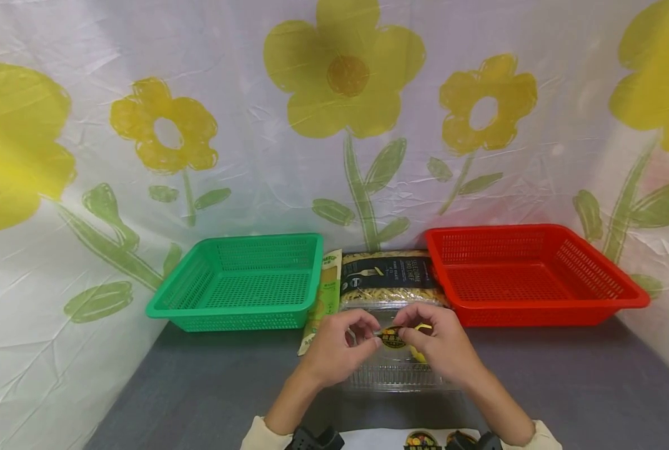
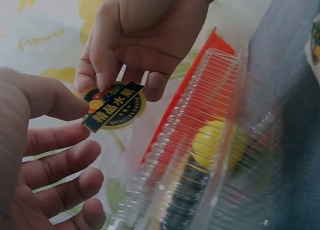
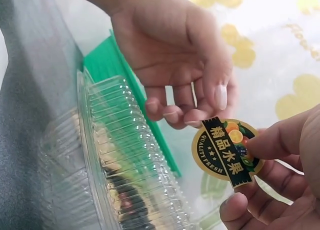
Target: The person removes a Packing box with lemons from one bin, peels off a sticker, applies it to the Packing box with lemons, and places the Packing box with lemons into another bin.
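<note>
Sticker reads QUALITY FRESH in R-wrist cam; illegible in head cam.

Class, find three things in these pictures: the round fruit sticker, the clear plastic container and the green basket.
Round fruit sticker (image 3: 227,152), right wrist view: dark band across its middle.
Clear plastic container (image 1: 396,376), head view: its ribbed front side.
Green basket (image 1: 238,320), head view: its front wall.
</note>
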The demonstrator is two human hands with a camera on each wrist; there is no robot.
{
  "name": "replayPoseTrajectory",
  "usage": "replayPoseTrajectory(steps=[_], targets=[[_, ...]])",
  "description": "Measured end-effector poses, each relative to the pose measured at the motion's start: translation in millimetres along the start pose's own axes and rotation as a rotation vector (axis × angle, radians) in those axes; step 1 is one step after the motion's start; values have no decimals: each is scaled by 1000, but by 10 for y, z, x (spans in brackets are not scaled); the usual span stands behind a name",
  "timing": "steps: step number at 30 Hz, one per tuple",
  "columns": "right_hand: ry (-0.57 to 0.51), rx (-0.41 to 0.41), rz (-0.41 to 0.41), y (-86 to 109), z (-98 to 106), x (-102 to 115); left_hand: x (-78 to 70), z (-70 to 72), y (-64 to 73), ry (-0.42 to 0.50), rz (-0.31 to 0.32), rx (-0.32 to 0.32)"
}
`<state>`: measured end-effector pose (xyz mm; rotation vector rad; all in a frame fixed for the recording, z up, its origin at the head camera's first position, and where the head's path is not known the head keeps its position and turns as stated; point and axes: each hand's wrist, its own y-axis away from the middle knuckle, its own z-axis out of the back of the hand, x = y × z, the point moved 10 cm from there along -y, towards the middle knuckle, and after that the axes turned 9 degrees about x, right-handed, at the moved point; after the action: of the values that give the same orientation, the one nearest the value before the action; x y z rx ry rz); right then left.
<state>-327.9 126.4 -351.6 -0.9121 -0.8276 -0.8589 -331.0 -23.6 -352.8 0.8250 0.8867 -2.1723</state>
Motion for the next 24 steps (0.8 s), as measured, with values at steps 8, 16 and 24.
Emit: replayPoseTrajectory(steps=[8, 16, 24], targets=[[5, -7, -5, -31, -17, -59, 111, -55, -13, 17, 14, -46], [107, -51, -30, -57, 9, -194, 165, -83, -25, -45, 56, -100], [237, -77, -9, -68, -14, -237, 214, -113, -57, -235, 119, -137]])
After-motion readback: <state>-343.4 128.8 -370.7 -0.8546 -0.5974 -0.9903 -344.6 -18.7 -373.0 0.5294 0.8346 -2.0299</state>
